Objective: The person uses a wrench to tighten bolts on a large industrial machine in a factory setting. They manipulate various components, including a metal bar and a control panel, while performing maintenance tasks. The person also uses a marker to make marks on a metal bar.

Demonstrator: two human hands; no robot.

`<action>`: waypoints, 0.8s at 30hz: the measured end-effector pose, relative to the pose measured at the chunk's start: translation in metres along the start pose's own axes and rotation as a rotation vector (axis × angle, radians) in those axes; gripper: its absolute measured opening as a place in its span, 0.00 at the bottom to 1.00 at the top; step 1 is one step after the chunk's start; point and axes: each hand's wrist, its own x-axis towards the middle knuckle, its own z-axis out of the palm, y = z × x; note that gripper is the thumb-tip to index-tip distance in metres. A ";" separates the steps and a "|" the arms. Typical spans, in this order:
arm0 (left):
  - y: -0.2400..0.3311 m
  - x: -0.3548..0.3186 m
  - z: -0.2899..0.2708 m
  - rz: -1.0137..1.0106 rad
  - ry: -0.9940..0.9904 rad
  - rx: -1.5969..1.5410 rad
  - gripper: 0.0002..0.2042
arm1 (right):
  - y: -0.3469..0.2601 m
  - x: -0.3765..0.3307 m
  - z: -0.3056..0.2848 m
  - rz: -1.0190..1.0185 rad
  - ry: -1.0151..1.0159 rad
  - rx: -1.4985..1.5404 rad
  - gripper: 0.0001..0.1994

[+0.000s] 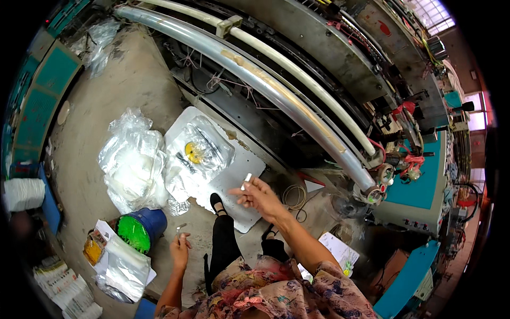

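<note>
In my right hand, raised in front of me, a small white cylinder stands pinched between thumb and fingers, the other fingers reaching out to the left. Lower and to the left, my left hand is closed on a small thin metal piece that pokes up past the fingertips; its exact kind is too small to tell. Beyond my right hand lies a grey metal plate on the floor. Clear plastic film covers part of it, with a yellow round thing on or under the film.
Left of the plate is a heap of clear plastic film. A blue bucket with bright green contents stands near my left hand, beside a bag. A long silver roller crosses the machine ahead. Papers lie at right.
</note>
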 end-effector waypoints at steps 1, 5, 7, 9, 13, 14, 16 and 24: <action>0.002 0.008 -0.006 0.006 0.030 -0.023 0.16 | 0.007 0.005 0.006 0.002 0.002 -0.039 0.10; 0.027 0.032 0.004 -0.089 -0.028 -0.096 0.15 | 0.041 -0.003 -0.007 0.048 0.038 -0.233 0.10; 0.036 0.033 0.023 -0.017 -0.130 -0.034 0.15 | 0.066 -0.025 -0.022 0.078 0.081 -0.244 0.10; 0.050 0.022 0.046 0.056 -0.230 0.038 0.13 | 0.085 -0.057 -0.037 0.102 0.078 -0.318 0.10; 0.077 -0.012 0.083 0.196 -0.420 0.315 0.11 | 0.122 -0.124 -0.085 0.114 0.022 -0.451 0.09; 0.078 -0.023 0.090 0.189 -0.439 0.356 0.11 | 0.135 -0.143 -0.099 0.094 0.011 -0.463 0.09; 0.077 -0.044 0.109 0.189 -0.459 0.425 0.11 | 0.136 -0.182 -0.119 0.059 0.055 -0.550 0.09; 0.069 -0.147 0.202 -0.319 -0.446 -0.062 0.14 | 0.148 -0.311 -0.262 -0.083 0.315 -0.510 0.09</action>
